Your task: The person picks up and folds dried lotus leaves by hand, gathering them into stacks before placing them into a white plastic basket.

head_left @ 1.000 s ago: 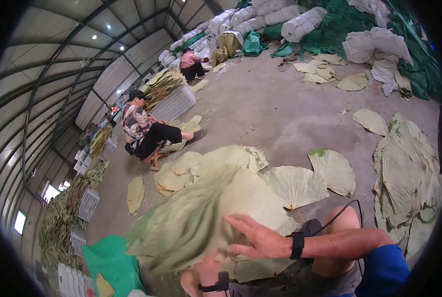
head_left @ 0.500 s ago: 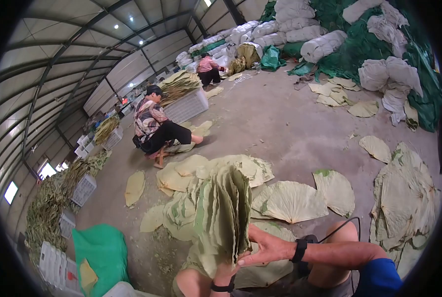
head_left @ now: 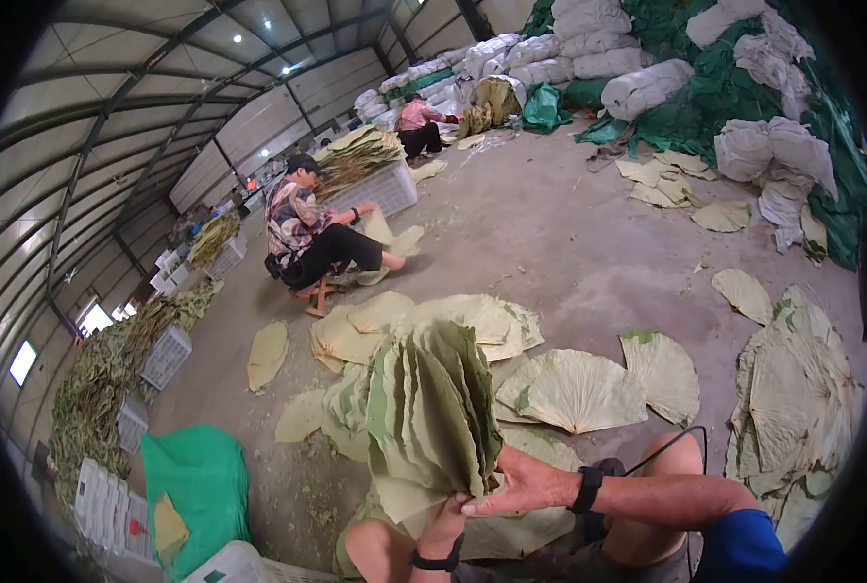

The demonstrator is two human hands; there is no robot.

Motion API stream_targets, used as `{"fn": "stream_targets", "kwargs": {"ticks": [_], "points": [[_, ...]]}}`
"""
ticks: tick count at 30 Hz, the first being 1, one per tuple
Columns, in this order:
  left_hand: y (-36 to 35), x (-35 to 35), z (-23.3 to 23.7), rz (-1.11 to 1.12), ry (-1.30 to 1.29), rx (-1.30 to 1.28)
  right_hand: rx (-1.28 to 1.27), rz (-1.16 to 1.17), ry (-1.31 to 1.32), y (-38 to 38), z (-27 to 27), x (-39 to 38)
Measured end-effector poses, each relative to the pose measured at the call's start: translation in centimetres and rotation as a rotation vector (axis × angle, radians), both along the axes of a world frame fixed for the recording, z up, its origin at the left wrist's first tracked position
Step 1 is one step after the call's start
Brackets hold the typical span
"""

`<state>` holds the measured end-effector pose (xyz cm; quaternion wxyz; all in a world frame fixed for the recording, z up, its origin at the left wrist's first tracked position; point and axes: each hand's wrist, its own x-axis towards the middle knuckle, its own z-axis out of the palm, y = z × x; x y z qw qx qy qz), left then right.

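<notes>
A thick bundle of dried lotus leaves [head_left: 428,413], pale green and folded into fan shapes, stands upright between my knees. My left hand [head_left: 443,522] grips its narrow lower end from below; the leaves hide part of the fingers. From the right side my right hand [head_left: 528,481] holds the same bundle, its thumb near my left hand and the other fingers partly behind the leaves. The upper edges of the bundle fan apart. On the floor just beyond lie more flat leaves, among them a wide fan-shaped leaf [head_left: 579,391].
A tall leaf pile [head_left: 793,389] lies at the right. At the lower left are a green cloth [head_left: 195,496] and white crates [head_left: 108,510]. A seated person [head_left: 307,223] handles leaves beside a loaded crate [head_left: 380,189]; another person [head_left: 419,126] crouches farther back near stacked white bales [head_left: 647,87].
The bundle has tilted slightly left and its leaves spread wider, showing more of their faces. The seated person's arm now reaches forward with a leaf. The view has shifted a little.
</notes>
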<state>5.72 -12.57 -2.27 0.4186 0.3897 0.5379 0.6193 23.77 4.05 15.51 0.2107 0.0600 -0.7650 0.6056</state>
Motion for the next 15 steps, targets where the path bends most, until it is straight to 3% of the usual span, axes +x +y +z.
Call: {"fn": "stream_targets", "kwargs": {"ticks": [1, 2, 4, 6, 9, 11, 15], "points": [[0.3, -0.1, -0.3, 0.004, -0.023, 0.011, -0.006, -0.019, 0.030, -0.1, 0.2, 0.0], [0.9, 1.2, 2.7, 0.003, -0.024, 0.008, -0.012, -0.037, 0.061, -0.1, 0.3, 0.0], [2.3, 4.7, 11.4, 0.119, 0.230, 0.208, 0.021, -0.064, 0.067, -0.1, 0.3, 0.1], [2.1, 4.4, 10.6, 0.095, 0.230, 0.146, 0.056, -0.092, 0.073, -0.2, 0.1, 0.1], [2.4, 4.4, 9.6, 0.091, 0.132, 0.253, 0.109, -0.158, 0.106, -0.7, -0.5, -0.1], [2.2, 4.3, 9.5, 0.049, -0.102, 0.283, -0.069, -0.130, 0.097, -1.3, -0.7, -0.2], [2.7, 5.8, 12.5, 0.043, -0.057, 0.278, 0.003, -0.154, 0.045, -1.0, -0.7, 0.0]]}}
